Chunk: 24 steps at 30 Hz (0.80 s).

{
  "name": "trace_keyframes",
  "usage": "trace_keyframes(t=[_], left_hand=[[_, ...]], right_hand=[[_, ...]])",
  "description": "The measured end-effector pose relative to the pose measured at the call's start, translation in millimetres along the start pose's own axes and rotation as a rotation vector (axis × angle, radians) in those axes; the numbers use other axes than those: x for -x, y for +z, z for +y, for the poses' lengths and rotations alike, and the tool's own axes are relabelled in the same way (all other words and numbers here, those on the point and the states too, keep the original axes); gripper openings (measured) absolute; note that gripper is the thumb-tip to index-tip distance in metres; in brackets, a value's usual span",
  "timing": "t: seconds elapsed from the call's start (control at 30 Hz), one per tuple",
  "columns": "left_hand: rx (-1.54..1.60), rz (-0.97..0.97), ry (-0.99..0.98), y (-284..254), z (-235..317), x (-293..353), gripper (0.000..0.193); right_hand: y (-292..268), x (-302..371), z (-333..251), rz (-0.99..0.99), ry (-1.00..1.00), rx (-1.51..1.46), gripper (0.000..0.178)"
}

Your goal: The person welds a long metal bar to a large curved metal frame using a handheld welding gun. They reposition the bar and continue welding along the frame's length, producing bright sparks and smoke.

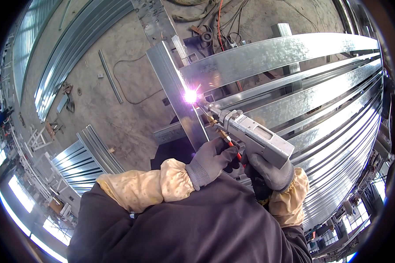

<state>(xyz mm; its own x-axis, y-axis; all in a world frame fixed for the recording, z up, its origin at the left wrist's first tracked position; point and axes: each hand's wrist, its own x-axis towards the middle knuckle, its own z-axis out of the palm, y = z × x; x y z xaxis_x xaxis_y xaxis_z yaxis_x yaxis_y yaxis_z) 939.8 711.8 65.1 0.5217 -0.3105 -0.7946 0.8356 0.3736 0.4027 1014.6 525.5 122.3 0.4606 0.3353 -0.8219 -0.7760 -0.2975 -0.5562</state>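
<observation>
Hands (pixel 274 172) at rear of silver torch (pixel 259 136)

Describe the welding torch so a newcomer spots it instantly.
Start at the long shiny beams filling the picture's right side. Near their left ends, the gloved right hand grips the welding torch, its nose toward a bright pink-white glow. Unlike the beams, it is a short grey box with brass fittings.
</observation>
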Motion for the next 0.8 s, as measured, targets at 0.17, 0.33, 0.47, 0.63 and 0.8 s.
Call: trace_keyframes(t=[0.17,0.33,0.47,0.63,0.8], left_hand=[[-0.035,-0.013,-0.011,-3,-9,-5,0.041],[-0.016,-0.044,0.037,-2,-13,-6,0.040],[0.015,-0.042,0.094,-1,-7,-3,0.042],[-0.066,-0.007,0.071,-4,-7,-4,0.042],[-0.059,0.014,0.081,-2,-3,-2,0.037]], right_hand=[[-1,1,0,-0.022,-0.036,-0.020,0.035],[-4,3,1,-0.038,-0.111,0.068,0.038],[-6,2,4,-0.044,-0.131,0.109,0.038],[-2,-1,-3,-0.071,-0.088,0.056,0.036],[1,-1,-4,-0.057,-0.092,0.069,0.034]])
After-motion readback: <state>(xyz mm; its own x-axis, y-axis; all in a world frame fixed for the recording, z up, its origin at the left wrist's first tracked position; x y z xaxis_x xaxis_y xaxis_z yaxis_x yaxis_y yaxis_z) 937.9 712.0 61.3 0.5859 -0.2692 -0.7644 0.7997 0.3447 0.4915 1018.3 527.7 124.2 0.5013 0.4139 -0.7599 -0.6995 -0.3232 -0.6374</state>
